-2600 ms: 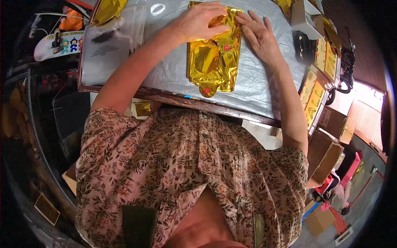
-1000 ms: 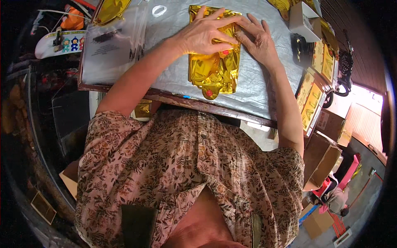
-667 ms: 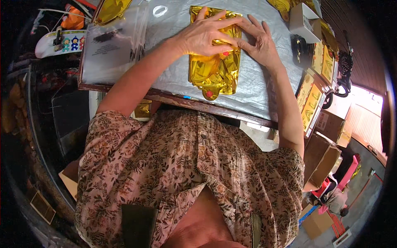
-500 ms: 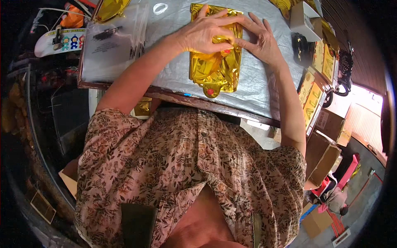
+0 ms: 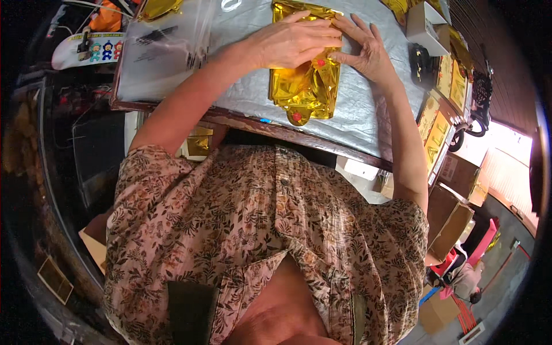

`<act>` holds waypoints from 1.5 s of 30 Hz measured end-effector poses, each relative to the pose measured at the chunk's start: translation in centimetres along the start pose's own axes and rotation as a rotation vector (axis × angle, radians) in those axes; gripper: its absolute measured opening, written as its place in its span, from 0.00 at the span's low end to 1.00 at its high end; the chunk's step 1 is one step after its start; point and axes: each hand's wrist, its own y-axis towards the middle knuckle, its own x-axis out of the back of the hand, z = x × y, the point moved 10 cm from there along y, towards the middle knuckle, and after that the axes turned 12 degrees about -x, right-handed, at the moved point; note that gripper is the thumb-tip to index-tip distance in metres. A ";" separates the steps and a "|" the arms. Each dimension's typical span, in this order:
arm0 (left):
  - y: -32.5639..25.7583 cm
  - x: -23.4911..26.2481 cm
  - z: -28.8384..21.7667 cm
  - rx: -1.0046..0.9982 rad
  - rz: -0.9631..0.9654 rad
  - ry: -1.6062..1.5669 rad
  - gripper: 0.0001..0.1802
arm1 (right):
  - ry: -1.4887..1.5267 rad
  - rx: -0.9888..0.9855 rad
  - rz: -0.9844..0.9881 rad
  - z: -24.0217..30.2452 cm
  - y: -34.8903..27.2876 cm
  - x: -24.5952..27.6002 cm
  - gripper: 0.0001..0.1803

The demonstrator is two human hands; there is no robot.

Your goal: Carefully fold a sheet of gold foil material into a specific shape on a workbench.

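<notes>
A folded piece of shiny gold foil [image 5: 307, 95] lies on the silver-covered table in front of me. It looks like a flat foil balloon, with a rounded tab and a red spot at its near end; another red spot shows by my fingers. Across its upper part my left hand [image 5: 296, 43] rests palm down, fingers stretched out toward the right. My right hand [image 5: 368, 54] is at the foil's right edge, fingers spread, its thumb and a fingertip close to the left hand's fingertips. Part of the foil is hidden under the left hand.
Clear plastic bags [image 5: 155, 63] lie on the table's left side, near a white ring [image 5: 232, 5]. More gold foil [image 5: 161, 8] is at the far left. A white box [image 5: 426, 27] and a black object [image 5: 421, 63] stand at right. Beyond are cardboard boxes [image 5: 448, 221] and another person [image 5: 467, 282].
My left hand's fingers, bent toward the thumb before, now lie flatter over the foil. The right hand stays at the foil's right edge. The whole table view has shifted slightly.
</notes>
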 end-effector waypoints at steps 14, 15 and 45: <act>-1.5 -2.0 1.3 -0.032 -0.001 -0.055 0.23 | 0.060 0.054 -0.057 2.1 -3.8 3.4 0.22; -1.4 -2.1 1.2 -0.045 0.001 -0.038 0.23 | 0.013 0.087 -0.111 3.3 -4.3 3.3 0.22; -9.3 7.2 -1.3 -0.139 -0.011 -0.049 0.14 | -0.179 0.231 -0.107 7.3 -4.4 2.4 0.19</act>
